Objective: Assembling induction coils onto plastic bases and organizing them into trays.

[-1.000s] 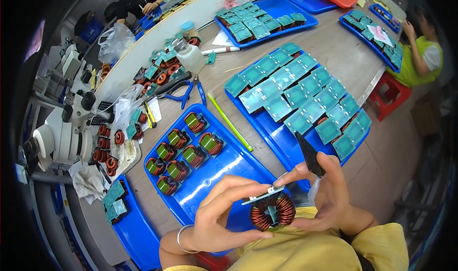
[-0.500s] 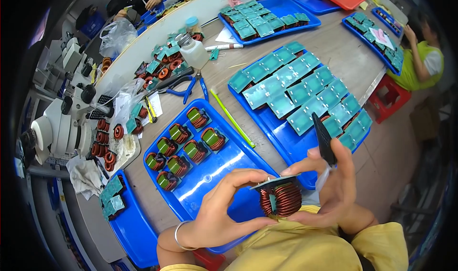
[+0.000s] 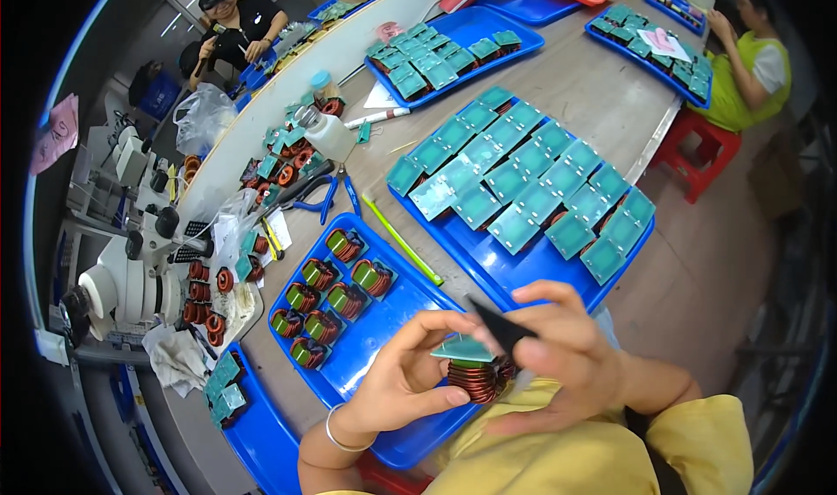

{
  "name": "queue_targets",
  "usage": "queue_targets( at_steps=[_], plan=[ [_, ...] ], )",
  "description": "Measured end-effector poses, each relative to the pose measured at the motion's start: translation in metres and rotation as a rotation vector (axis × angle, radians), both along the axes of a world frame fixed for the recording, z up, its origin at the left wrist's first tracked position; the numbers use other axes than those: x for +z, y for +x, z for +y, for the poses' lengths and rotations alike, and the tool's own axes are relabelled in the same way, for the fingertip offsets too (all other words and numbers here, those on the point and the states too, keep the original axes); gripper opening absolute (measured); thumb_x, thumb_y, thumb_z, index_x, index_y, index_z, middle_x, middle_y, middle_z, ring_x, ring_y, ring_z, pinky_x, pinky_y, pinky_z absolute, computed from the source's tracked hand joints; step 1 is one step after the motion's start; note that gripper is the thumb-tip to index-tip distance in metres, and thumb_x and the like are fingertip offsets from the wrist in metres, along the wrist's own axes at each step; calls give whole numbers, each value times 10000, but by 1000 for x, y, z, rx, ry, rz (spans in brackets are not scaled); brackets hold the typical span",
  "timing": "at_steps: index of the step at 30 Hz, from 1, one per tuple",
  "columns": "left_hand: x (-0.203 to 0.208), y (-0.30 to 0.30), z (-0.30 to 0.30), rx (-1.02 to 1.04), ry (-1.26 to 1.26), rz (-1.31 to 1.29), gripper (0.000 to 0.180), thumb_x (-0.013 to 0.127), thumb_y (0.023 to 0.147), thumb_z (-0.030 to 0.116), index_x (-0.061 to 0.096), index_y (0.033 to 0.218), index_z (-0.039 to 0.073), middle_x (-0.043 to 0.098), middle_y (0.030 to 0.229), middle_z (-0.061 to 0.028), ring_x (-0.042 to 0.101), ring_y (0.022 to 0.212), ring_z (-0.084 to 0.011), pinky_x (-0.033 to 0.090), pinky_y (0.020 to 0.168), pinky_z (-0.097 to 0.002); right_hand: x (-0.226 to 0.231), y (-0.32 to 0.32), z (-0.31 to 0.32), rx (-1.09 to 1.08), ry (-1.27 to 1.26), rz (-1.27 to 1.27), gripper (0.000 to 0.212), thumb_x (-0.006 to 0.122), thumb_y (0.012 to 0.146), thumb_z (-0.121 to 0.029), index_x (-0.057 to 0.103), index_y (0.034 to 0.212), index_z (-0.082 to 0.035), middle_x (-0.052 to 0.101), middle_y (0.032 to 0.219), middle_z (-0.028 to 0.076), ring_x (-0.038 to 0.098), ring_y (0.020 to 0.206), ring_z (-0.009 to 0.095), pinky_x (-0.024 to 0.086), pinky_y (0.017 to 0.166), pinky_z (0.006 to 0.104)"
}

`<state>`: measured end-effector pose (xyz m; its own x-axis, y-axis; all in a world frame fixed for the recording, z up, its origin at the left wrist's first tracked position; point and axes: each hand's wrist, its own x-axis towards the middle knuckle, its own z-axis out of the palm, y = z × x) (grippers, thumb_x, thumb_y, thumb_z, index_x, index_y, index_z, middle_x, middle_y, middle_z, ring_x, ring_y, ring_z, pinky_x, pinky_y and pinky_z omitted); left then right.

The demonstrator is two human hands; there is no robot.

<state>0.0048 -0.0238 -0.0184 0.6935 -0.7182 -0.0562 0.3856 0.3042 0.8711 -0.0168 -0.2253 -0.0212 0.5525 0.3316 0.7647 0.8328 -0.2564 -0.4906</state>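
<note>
Pinched in the left hand (image 3: pixel 390 383), a copper-wound toroidal inductor (image 3: pixel 472 381) sits between both hands beneath its green circuit board (image 3: pixel 462 349), while the right hand (image 3: pixel 571 355), partly blurred, grips a black tapered tool (image 3: pixel 500 328) alongside.

glossy blue plastic tray (image 3: pixel 356 366), ridged shiny wire coil (image 3: pixel 472 382), smooth green board (image 3: pixel 462 349), matt cloth shirt (image 3: pixel 540 460), polished metal bangle (image 3: pixel 330 432)

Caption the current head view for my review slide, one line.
Left hand holds a copper-wound coil with a green board; right hand holds a black tool close by.
</note>
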Motion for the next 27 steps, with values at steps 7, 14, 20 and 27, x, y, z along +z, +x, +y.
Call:
queue_targets(
  at_steps=[7,14,20,27],
  plan=[
    [2,3,-10,5,87,-54,703,681,707,17,310,1301,-29,375,1298,-162,373,1222,-247,324,1019,-391,-22,-10,-40,-78,255,184,798,788,627,-163,366,1260,79,485,1138,170,538,960,250,434,816,328],
    [12,17,-46,54,211,-44,662,681,671,-16,393,1265,-61,394,1254,-123,388,1188,-216,328,996,-346,-45,-16,-87,-203,346,226,788,754,672,-172,330,1288,76,456,1137,175,588,919,250,451,813,328],
    [25,61,-90,93,434,-407,713,748,603,-8,443,1246,-38,438,1234,-118,391,1181,-211,256,1028,-342,-61,-20,-132,-289,383,275,832,711,710,-254,259,1329,70,416,1168,154,547,941,248,417,848,358],
    [24,207,-169,267,535,-750,624,765,680,130,478,1216,-7,513,1192,-81,524,1030,-167,426,889,-297,-80,-17,-169,-438,607,308,800,668,708,-219,259,1318,96,441,1165,147,538,939,239,413,856,366]
  ],
)
